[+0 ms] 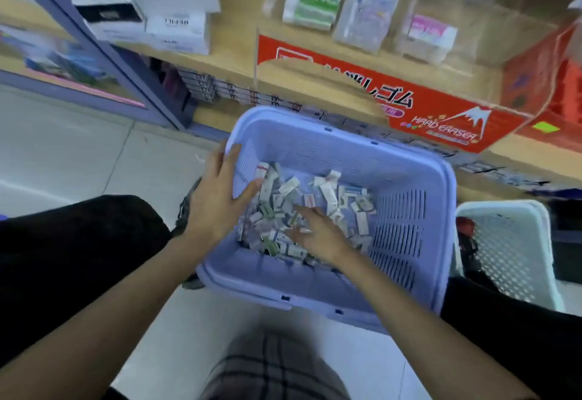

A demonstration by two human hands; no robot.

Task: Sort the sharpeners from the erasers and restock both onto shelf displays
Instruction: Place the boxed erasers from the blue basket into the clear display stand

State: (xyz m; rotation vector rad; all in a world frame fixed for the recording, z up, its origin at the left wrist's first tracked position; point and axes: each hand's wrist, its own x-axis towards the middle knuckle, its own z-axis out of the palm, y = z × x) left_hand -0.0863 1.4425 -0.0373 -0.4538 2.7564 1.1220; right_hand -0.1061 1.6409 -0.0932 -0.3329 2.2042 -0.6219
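heap of small packs directly beneath flat, unclenched right hand, with splayed, empty left hand off at basket wall.

A lilac basket sits on the floor before a wooden shelf, holding a heap of small packets. The left hand lies flat on its left wall; the right hand spreads over the packets. A white basket stands just right.
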